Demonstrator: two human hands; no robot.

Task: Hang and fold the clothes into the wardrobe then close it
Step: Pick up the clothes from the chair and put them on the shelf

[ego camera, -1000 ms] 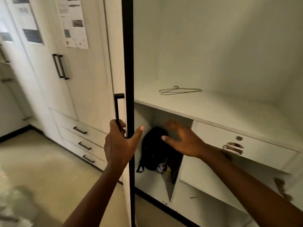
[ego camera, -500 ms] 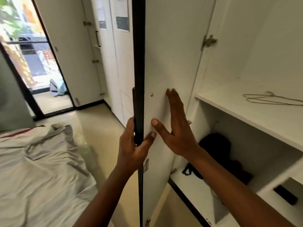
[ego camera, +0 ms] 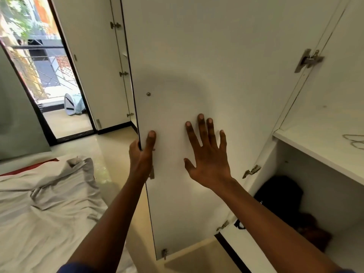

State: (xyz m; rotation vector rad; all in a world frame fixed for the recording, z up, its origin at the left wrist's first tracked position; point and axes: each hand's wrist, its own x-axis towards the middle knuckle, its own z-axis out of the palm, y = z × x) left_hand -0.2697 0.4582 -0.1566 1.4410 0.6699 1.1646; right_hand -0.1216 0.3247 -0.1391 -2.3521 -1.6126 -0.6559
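Glossy cream floor (ego camera: 115, 154), rumpled grey sheet (ego camera: 49, 203) on bed, dark-framed balcony doorway (ego camera: 46, 79), bright daylight outside

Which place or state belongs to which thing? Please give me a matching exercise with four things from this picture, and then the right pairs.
Things:
1. left hand
2. right hand
3. hanger
4. black bag

Places or states:
A. lies on the shelf
B. grips the edge of the door
C. sits below the shelf
D. lies flat on the door's inner face, fingers spread

Pairs: 1-B; 2-D; 3-A; 4-C
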